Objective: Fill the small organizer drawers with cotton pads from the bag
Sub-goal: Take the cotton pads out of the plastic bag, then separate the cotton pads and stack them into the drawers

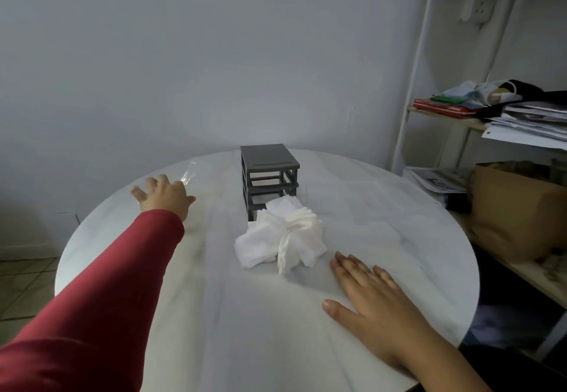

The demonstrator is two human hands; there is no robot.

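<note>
**Though the pads are out, the drawers wait to be filled**

While the cotton pads (282, 235) lie in a loose white heap on the round table (214, 315), touching the foot of the grey organizer (268, 173), none can be seen inside it. Its front shows open slots, and I cannot tell whether the drawers are seated in them or removed. My judgement is that the task stands between emptying and loading: the supply is spread out, but the filling has not begun.

The left hand (162, 196), at the end of a red sleeve (122, 284), is stretched far across to the table's left edge. Its fingers are spread wide, and its far side meets the clear plastic bag (191, 172) – it grips nothing that I can make out. The right hand (377, 296) lies flat, palm down, on the tabletop just beside the heap, with its fingers straight and holding nothing.

The next move probably calls for a slot or drawer to be opened to the front, then for a small stack of pads to be pinched off the heap – squared up, since they fan out unevenly – and slid in level. The right hand is the nearer one for that pinch. The left hand would have to come back from the bag to steady the light organizer.
</note>
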